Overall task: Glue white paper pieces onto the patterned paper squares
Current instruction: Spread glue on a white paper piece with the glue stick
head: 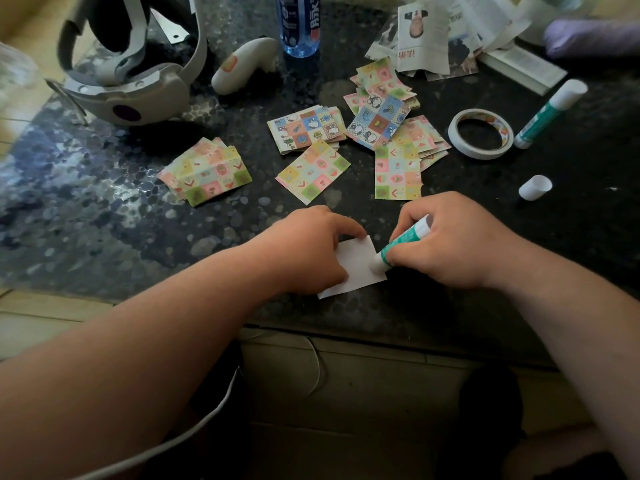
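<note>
A white paper piece [356, 268] lies near the front edge of the dark table [104, 220]. My left hand [308, 247] rests on its left side, with the index fingertip on its top corner. My right hand [453, 244] grips a green glue stick [403, 242], whose white tip presses on the paper's right part. Patterned paper squares lie farther back: a pile at the left [206, 171], a single one in the middle [313, 171], a stack behind it [306, 128], and more at the right [398, 168].
A second glue stick [549, 114], a loose white cap [535, 187] and a tape roll [479, 133] lie at the right. A headset [128, 81], a controller [242, 65], a blue bottle [298, 26] and cut printed papers [436, 32] stand at the back.
</note>
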### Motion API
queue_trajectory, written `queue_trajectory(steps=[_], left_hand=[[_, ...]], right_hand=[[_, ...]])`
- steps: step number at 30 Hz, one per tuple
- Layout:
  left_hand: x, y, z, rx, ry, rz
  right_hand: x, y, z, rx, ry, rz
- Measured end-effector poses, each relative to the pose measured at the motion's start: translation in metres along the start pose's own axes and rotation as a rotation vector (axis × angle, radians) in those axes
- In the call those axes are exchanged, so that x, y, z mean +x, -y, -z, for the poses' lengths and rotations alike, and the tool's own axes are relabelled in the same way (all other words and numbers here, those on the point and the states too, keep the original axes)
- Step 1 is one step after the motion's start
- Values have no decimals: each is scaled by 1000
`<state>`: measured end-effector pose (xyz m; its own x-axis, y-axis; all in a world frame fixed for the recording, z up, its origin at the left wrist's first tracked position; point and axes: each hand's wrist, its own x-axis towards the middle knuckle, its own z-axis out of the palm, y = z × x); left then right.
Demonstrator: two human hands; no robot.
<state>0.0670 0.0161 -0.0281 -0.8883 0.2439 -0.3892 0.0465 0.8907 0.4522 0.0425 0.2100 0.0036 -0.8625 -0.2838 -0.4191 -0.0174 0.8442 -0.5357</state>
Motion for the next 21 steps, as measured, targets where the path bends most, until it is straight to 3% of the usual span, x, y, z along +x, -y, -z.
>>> queue_trajectory(steps=[8,14,21], left_hand=[[-1,0,-1,7,-2,5],[0,-1,-2,66,-27,16],[0,-9,1,27,-35,21]], right_hand=[[-1,1,-1,17,-22,-10],[-6,2,1,-16,81,32],[-16,-21,29,577,-3,54]])
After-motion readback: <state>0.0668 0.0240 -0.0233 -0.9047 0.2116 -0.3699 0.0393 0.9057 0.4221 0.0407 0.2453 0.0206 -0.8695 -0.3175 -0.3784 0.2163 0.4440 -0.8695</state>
